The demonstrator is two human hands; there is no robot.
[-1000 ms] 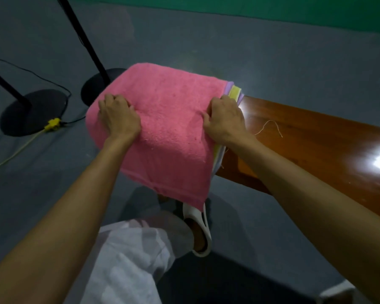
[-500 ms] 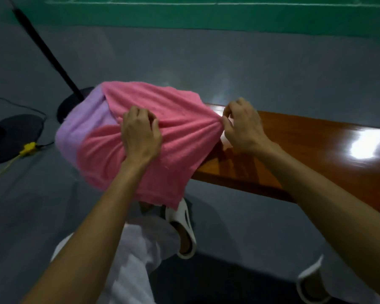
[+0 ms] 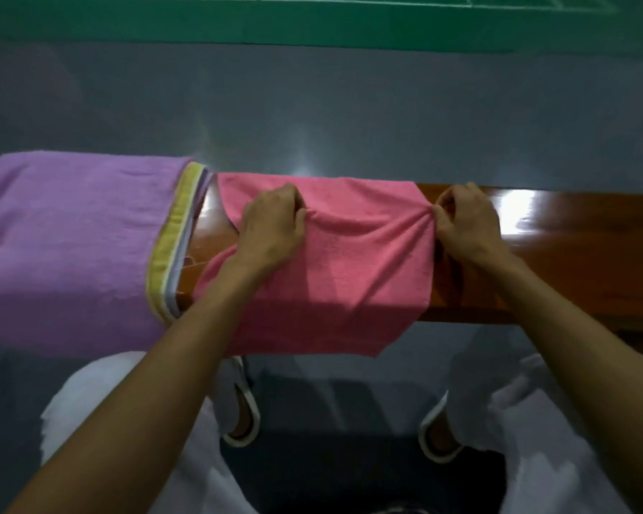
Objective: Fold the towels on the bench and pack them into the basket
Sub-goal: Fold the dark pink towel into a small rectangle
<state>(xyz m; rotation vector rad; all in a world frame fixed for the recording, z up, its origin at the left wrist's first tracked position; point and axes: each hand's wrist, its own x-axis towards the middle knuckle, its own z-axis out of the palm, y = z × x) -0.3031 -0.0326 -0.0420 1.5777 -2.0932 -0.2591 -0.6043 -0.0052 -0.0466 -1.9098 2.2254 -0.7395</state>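
**Pink towel held at two points across the surface**

The pink towel [image 3: 335, 283] lies unfolded across the glossy wooden surface [image 3: 572, 254], its near part hanging over the front edge toward the floor [image 3: 312, 105]. The left grip [image 3: 271, 224] has its fingers curled into a bunch of cloth near the towel's left side. The right grip [image 3: 464, 220] pinches the right edge, and creases fan out from that pinch. Just to the left and apart from it sits a stack with a purple towel [image 3: 71, 235] on top and a yellow towel [image 3: 164, 254] showing at its edge. No basket is in view.

Probable faults: the overhang, on so slick a surface, may drag the towel off if either grip slackens. The gathered creases, unless smoothed, would likely give a crooked fold. A wide sweep to the left could disturb the stack.
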